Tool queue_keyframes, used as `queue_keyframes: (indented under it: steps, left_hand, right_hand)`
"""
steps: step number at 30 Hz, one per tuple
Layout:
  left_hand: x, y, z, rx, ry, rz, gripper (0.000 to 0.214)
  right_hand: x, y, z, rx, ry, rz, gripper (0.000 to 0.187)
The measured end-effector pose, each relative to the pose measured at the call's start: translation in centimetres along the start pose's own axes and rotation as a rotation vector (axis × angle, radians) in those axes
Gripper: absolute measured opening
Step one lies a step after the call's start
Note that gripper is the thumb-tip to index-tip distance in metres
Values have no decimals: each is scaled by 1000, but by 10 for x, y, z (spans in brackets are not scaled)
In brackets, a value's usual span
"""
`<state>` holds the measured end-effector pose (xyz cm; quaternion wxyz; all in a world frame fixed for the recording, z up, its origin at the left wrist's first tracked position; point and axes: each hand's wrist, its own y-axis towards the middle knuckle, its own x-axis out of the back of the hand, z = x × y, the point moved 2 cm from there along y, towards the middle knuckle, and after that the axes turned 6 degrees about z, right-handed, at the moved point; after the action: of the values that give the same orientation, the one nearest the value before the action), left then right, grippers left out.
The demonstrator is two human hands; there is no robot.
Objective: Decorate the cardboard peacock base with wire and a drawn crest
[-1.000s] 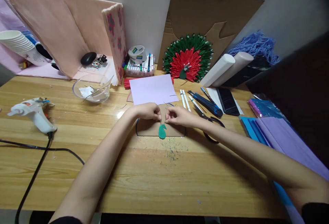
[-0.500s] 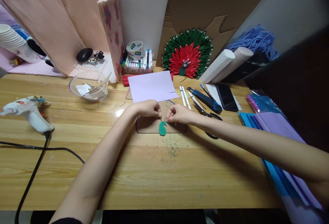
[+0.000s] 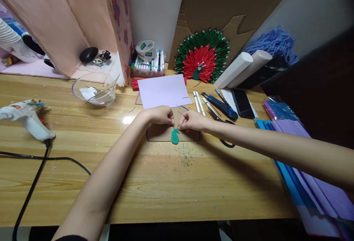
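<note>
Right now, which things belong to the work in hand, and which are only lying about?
Likely in use, near left hand and right hand:
green cutout
cardboard beneath it

Likely just lying about, untouched:
glue gun
phone
utility knife
clear bowl

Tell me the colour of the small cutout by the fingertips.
The cutout is green, slightly bluish; it shows best in the head view.

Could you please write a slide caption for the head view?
Left hand and right hand, close together at the top of a green bird-shaped cutout on brown cardboard.
</note>
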<state>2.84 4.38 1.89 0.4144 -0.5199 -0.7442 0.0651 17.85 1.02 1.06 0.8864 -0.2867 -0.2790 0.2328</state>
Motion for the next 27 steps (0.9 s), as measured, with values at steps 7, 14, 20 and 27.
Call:
queue_keyframes:
  steps: [7,14,20,27]
  left_hand:
    - [-1,-1,-1,23,24,-14,22]
    - [-1,1,-4,35,106,-37,25]
    - [-1,-1,-10,71,103,-48,23]
    - [-2,-2,-15,100,134,-59,27]
  right_hand:
    - [0,2,-4,24,45,-19,23]
    - [1,3,-3,23,1,-12,22]
    - [3,-3,-11,102,143,71,19]
    - [-9,-18,-30,329,248,-157,22]
